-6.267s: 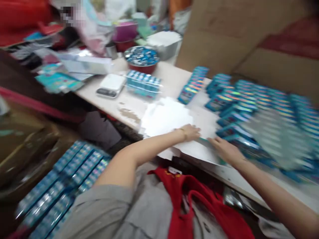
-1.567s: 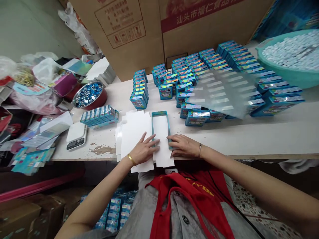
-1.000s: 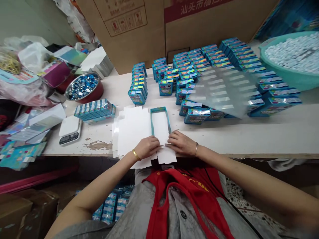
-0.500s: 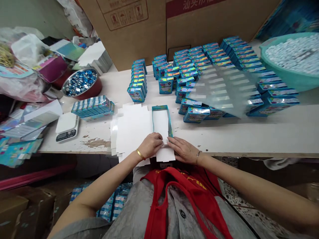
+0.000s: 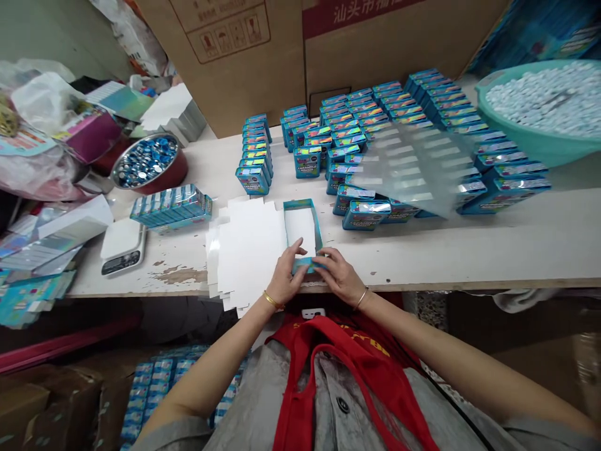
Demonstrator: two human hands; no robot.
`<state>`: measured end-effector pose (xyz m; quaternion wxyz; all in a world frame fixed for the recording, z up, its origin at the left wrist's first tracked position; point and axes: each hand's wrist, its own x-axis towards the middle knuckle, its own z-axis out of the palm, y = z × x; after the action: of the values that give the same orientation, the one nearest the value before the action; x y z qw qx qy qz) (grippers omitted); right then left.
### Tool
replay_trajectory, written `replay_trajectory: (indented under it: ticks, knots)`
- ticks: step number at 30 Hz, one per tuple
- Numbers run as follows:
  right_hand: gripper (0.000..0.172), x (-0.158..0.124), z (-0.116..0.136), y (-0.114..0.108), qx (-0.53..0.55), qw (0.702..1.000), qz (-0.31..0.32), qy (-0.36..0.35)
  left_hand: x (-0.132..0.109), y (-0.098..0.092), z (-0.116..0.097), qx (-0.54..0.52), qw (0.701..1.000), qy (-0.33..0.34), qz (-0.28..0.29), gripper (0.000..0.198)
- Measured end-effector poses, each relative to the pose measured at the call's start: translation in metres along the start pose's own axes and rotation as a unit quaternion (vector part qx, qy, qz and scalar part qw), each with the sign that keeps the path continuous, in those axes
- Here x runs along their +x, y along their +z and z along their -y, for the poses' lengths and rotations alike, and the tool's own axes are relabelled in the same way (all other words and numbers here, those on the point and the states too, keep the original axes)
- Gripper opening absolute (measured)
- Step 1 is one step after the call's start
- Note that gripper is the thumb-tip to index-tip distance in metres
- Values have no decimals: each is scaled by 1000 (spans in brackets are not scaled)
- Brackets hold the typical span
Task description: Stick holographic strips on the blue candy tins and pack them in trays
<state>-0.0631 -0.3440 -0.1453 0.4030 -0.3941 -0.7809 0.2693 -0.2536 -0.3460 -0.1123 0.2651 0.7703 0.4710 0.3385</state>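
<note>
A shallow cardboard box [image 5: 301,225] with a white inside and blue walls lies at the table's front edge. Its near wall stands up, showing blue on the outer face. My left hand [image 5: 284,275] grips the left end of that wall, thumb outside and fingers over the inside. At the other end, my right hand [image 5: 342,277] pinches the same wall, its fingers curled over the near right corner. Just left of the box is a pile of flat white cardboard blanks [image 5: 248,250], overlapping unevenly.
Rows of small blue candy packs [image 5: 366,216] stand behind and right, some under a translucent sheet [image 5: 413,169]. To the left are a digital scale [image 5: 123,247], a blue pack bundle [image 5: 171,205] and a metal bowl [image 5: 149,163]. A teal basin [image 5: 539,144] sits far right.
The near flap, which lay flat and white toward me, is now folded up as a blue wall. Both hands have shifted to grip its ends.
</note>
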Motion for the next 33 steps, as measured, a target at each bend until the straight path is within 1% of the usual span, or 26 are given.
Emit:
replay_trajectory:
  ticks: [2,3,4,5,8,9,11,13,15,18,19,20,22,23,24,25,28,31,33]
  knots:
    - [30,-1,-2,0,-54,998,28,-32,-4,2,-5,53,998,-10,-42,58]
    - [31,-1,-3,0,-76,995,43,-41,-6,2,-8,90,994,-14,-58,54]
    - [31,0,-4,-1,-94,993,57,-48,-9,2,-11,131,989,-15,-60,47]
    - [30,0,-4,-1,-106,991,70,-51,-12,0,-15,172,984,-12,-47,39]
    - [26,4,-4,-2,-120,987,95,-51,-17,-3,-25,276,960,15,49,21]
    - [25,5,-3,-1,-121,987,97,-49,-17,-4,-27,301,950,21,76,18]
    - [23,7,-1,0,-120,987,100,-42,-11,-5,-31,337,935,24,113,18]
    - [23,8,0,1,-114,987,105,-34,-1,-6,-33,352,923,25,155,19]
    - [23,7,2,1,-95,990,102,-25,12,-8,-34,349,913,19,209,19]
    - [17,6,3,-2,-33,996,78,-6,36,-14,-35,326,896,-16,299,17]
    - [23,6,3,-4,-9,998,66,8,44,-16,-36,319,888,-36,330,16]
    - [32,8,3,-6,12,998,53,31,51,-17,-37,312,878,-58,359,14]
    - [49,14,1,-7,30,994,23,107,64,-18,-39,300,859,-97,403,12]
    - [54,19,0,-7,22,988,13,150,68,-18,-40,298,853,-113,413,12]
    - [55,26,-1,-6,5,982,16,186,69,-18,-41,298,850,-124,416,11]
    - [53,35,-2,-6,-19,976,34,213,67,-17,-42,301,850,-130,412,12]
    - [36,61,3,-5,-109,954,130,248,49,-14,-47,317,869,-118,362,15]
    - [31,76,12,-12,-186,922,197,278,28,-16,-51,305,905,-54,292,17]
    - [31,78,16,-21,-223,905,232,277,27,-21,-51,299,927,-2,225,21]
